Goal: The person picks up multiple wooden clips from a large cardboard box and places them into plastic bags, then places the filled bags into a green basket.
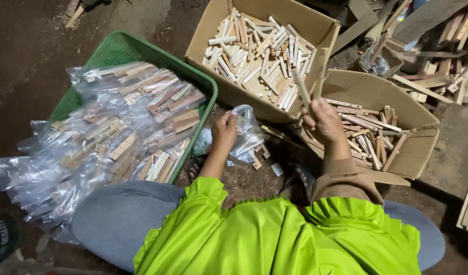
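Note:
My left hand [224, 131] grips a clear plastic bag [247, 133] low in front of me, between the green basket and the boxes. My right hand [322, 120] is closed around two thin wooden sticks [309, 85] that point upward, held over the gap between two cardboard boxes. The larger box [216, 76] behind is full of pale wooden sticks [259, 53]. The smaller box [422, 147] on the right holds several more sticks [369, 135].
A green plastic basket [122, 48] on the left is heaped with clear bags of wooden sticks [127, 122]. Scrap wood and planks [437, 71] pile up at the right. A few loose sticks lie on the dirt floor [30, 51].

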